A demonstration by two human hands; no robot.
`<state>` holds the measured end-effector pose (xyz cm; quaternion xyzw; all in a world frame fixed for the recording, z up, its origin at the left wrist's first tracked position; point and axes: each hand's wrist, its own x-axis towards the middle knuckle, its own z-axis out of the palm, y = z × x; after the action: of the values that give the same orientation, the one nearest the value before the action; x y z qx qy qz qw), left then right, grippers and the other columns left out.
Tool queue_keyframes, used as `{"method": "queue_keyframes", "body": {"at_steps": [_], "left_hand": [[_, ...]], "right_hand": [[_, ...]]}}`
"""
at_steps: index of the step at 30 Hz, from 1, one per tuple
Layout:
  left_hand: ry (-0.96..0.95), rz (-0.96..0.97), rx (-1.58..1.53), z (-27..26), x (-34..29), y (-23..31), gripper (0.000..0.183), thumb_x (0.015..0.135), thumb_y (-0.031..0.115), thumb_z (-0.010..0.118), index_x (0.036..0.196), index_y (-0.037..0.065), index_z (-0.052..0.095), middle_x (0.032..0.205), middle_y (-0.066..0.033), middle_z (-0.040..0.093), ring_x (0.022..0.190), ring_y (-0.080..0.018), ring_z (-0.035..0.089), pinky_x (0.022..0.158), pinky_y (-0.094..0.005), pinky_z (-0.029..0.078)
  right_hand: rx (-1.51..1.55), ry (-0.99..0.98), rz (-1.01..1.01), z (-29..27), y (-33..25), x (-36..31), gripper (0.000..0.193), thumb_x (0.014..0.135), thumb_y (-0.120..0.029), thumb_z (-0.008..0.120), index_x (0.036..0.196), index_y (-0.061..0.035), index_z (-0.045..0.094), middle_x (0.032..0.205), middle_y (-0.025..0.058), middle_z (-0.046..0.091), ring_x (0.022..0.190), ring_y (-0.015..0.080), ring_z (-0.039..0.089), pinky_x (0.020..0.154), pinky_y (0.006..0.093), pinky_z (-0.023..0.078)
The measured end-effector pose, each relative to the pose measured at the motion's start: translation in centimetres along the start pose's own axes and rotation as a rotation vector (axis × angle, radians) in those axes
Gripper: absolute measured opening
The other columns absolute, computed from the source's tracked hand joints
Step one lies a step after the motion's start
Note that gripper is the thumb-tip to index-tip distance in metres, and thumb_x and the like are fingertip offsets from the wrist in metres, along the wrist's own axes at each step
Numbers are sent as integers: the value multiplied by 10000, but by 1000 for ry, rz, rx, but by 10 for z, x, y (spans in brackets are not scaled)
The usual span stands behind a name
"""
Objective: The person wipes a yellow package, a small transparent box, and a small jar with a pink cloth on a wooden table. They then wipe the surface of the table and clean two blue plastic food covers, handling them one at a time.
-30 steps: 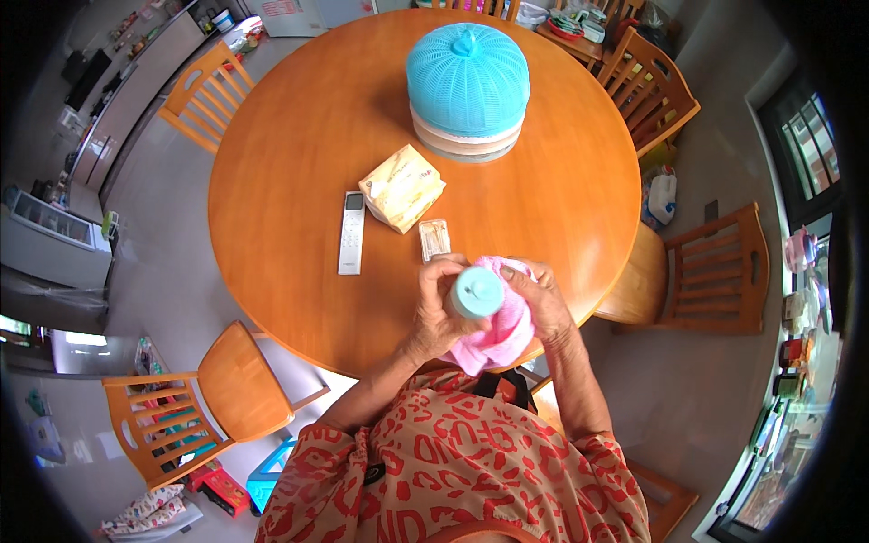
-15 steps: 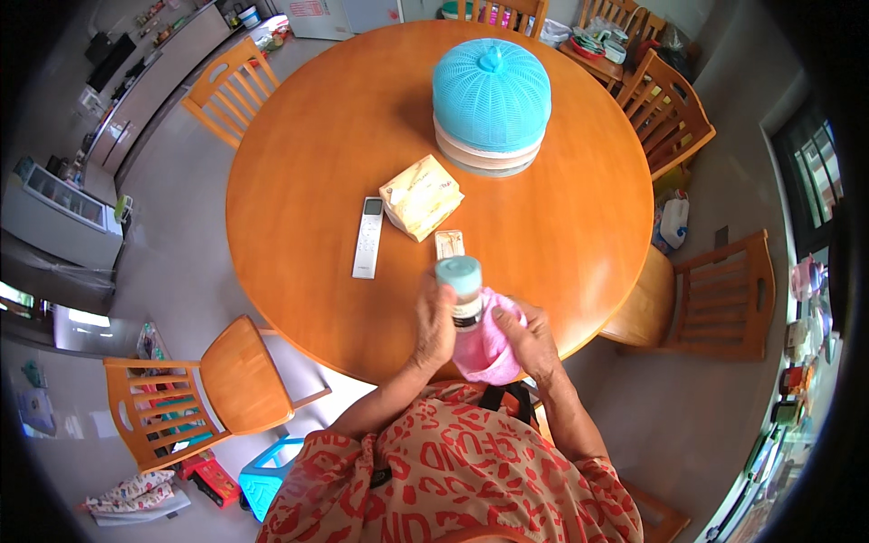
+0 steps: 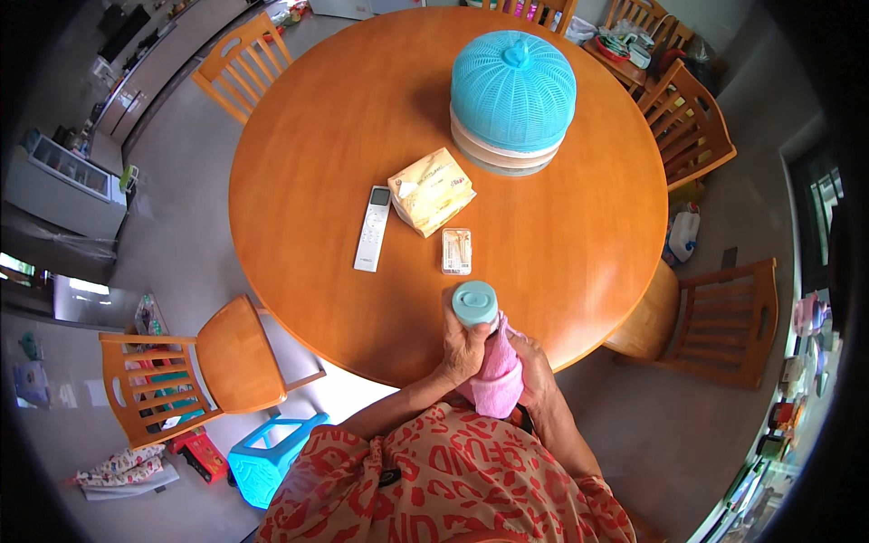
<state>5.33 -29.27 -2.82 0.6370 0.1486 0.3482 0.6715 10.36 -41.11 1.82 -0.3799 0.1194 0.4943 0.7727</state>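
At the near edge of the round table, my left hand (image 3: 463, 347) is closed round a bottle (image 3: 475, 303) with a pale blue-green lid facing up. Most of the bottle's body is hidden by my fingers and the cloth. My right hand (image 3: 537, 369) grips a pink cloth (image 3: 499, 380), which lies against the bottle's right side and hangs below it. Just beyond the bottle lies a small clear flat box (image 3: 457, 252) that seems to hold thin sticks. A white remote control (image 3: 372, 230) and a yellow tissue pack (image 3: 432, 192) lie farther off to the left.
A blue domed food cover (image 3: 513, 95) stands on pale tiers at the far side of the wooden table (image 3: 317, 145). Wooden chairs surround it, one near left (image 3: 240, 353) and one at right (image 3: 724, 317). A blue plastic stool (image 3: 262, 462) stands on the floor by my left.
The bottle has turned so its lid faces me more, and its label no longer shows. Both hands have shifted slightly right and nearer, and the small clear box is now fully visible.
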Motion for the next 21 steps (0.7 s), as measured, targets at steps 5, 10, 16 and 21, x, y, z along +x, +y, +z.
{"method": "queue_keyframes", "body": {"at_steps": [5,10,16,21], "left_hand": [[86,-216,-74,5,19,-11,556,943,371,592,1296,33,329,1134,-81,493,1034,-160,493,904,-338,426],[107,-18,265,11,61,-31,529,819,191,746,1230,40,450,1110,-104,540,1001,-218,524,855,-376,449],[79,238,883,26,95,-58,614,694,264,816,1184,73,500,1105,-96,563,1068,-304,480,901,-479,349],[100,259,1067,25,108,-79,618,688,246,821,1192,84,501,1096,-97,555,1115,-305,450,948,-497,299]], "right_hand": [[-312,-144,48,-20,-28,-22,297,921,-140,624,1154,44,637,1058,84,686,955,146,626,859,303,502],[-711,40,-271,-31,-92,-26,301,911,-200,658,1139,-4,663,966,43,703,904,123,617,818,297,498],[-1097,399,-731,-80,-114,14,335,908,-212,632,1139,30,616,948,129,652,868,215,616,788,338,491],[-1797,264,-967,-112,-86,48,630,768,-295,720,1315,-57,520,1164,193,540,1041,361,516,834,462,439]]}}
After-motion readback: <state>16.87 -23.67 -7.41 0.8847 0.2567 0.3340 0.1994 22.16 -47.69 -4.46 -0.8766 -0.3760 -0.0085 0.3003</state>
